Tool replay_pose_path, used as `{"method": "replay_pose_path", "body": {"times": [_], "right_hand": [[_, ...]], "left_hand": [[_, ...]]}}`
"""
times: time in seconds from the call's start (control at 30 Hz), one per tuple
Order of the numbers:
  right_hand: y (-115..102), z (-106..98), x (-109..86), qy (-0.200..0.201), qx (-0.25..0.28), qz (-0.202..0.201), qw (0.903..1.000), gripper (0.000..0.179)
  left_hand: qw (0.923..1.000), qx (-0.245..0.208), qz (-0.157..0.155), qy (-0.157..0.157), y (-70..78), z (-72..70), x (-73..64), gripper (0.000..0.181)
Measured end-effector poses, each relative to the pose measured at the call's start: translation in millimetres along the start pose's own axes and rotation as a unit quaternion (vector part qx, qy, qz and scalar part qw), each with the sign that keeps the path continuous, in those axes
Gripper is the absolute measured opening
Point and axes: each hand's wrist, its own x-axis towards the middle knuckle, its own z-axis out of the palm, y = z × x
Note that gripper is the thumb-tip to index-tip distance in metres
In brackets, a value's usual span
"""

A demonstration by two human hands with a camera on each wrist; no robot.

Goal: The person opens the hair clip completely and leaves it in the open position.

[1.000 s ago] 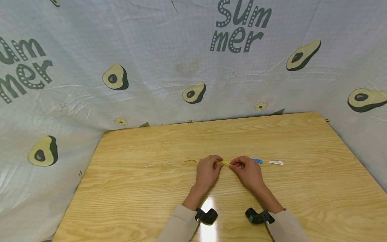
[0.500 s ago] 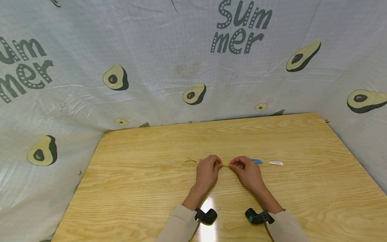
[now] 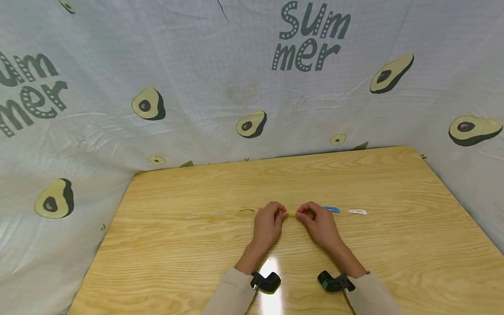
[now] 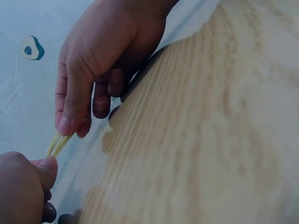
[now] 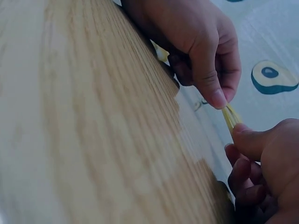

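Note:
Between both hands is a yellow snap hair clip (image 3: 291,214), held above the middle of the wooden table. My left hand (image 3: 269,223) pinches one end of it between thumb and fingertips. At the other end, the thumb and fingers of my right hand (image 3: 320,225) pinch it too. In the right wrist view the clip (image 5: 230,117) shows a slot along its middle; its ends are hidden under the fingertips. A blue snap clip (image 3: 332,209) lies just right of the right hand, partly covered by it, and a white snap clip (image 3: 357,211) lies farther right.
Left of the left hand, a thin yellow forked piece (image 3: 247,210) and two thin pale forked pieces (image 3: 218,214) lie in a row on the table (image 3: 177,262). A printed cloth (image 3: 197,87) hangs behind the table's far edge.
The yellow clip has turned from a slant to nearly level and looks thinner in the head view. Both hands keep their pinch on it and have barely moved.

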Motion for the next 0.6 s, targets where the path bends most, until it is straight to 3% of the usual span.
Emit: {"method": "replay_pose_path", "body": {"times": [0.4, 0.6], "right_hand": [[-10.1, 11.5, -2.8, -0.001, 0.037, -0.027, 0.9989, 0.008], [-16.7, 22.4, -5.5, -0.005, 0.045, -0.033, 0.9984, 0.008]], "left_hand": [[0.9931, -0.114, 0.005, 0.023, -7.2, -13.1, -13.2, 0.006], [0.9867, -0.159, -0.016, 0.031, -8.6, -26.9, -20.5, 0.007]]}}
